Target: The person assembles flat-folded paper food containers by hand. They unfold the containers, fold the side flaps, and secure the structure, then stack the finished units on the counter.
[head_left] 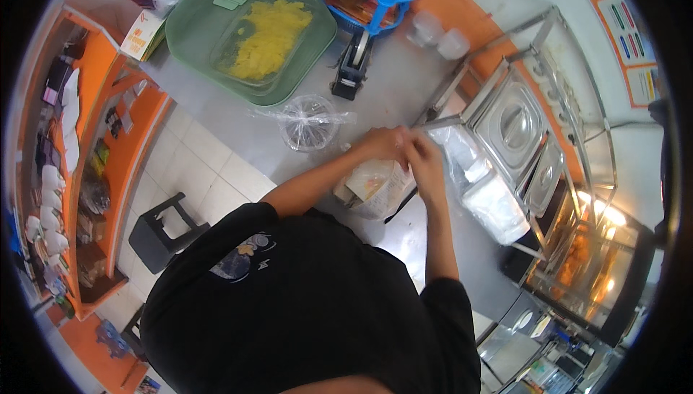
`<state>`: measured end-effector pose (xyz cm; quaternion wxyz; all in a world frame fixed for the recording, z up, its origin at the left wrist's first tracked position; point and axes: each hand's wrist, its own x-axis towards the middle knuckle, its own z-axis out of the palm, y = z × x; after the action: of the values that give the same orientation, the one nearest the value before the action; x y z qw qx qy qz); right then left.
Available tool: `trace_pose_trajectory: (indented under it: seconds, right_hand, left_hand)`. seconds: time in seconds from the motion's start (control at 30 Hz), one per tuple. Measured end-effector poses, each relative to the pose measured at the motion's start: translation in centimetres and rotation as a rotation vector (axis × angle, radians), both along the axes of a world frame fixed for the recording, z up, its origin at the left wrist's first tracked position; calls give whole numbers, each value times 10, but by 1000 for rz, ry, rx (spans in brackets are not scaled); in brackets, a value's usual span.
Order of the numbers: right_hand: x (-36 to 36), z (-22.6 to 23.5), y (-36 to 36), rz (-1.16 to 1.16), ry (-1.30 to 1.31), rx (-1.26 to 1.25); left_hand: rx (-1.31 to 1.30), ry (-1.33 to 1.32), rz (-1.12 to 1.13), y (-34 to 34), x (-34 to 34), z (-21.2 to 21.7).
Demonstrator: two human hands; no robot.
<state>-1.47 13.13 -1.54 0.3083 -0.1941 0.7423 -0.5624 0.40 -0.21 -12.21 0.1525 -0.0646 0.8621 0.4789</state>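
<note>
My left hand (pixel 386 143) and my right hand (pixel 423 154) meet over the metal counter, fingers closed and pressed together. Both grip the gathered top of a clear plastic bag (pixel 374 186). Pale, paper-like items show through the bag's side, but I cannot tell what they are. The exact fingertips and the twist of plastic between them are hidden. Just left of my left hand, a round clear tub (pixel 309 124) wrapped in thin plastic film stands on the counter, its contents dark.
Farther off sit a green tray (pixel 189 53) with yellow food in a container, a black tape dispenser (pixel 352 69) and a blue rack (pixel 382 13). To the right are a stack of plastic bags (pixel 494 210), a lidded steel pan (pixel 511 128) and a lit food warmer (pixel 585 267). A black stool (pixel 164 234) stands left.
</note>
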Motion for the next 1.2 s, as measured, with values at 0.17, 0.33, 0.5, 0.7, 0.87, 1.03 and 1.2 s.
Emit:
trace_pose_trajectory:
  seconds: [0.17,0.33,0.5,0.7,0.87,1.03,1.2]
  right_hand:
    - [-65,-69,-156,-124,-30,271]
    - [-68,-93,-170,-209,-526,1]
    - [-49,-90,-137,-26,-511,-16]
    - [-54,-104,-152,123,-270,375]
    - [-81,-73,-123,289,132,469]
    - [-88,-27,-26,236,-289,105]
    - [-57,-49,48,-158,-679,44]
  left_hand:
    - [-69,85,30,6,-2,-25]
    - [-59,268,92,9,12,-45]
    - [-113,378,233,24,12,-44]
    - [59,409,212,17,8,-41]
    - [-50,-29,69,9,2,-17]
    - [-29,42,73,1,5,15]
    - [31,68,75,0,9,21]
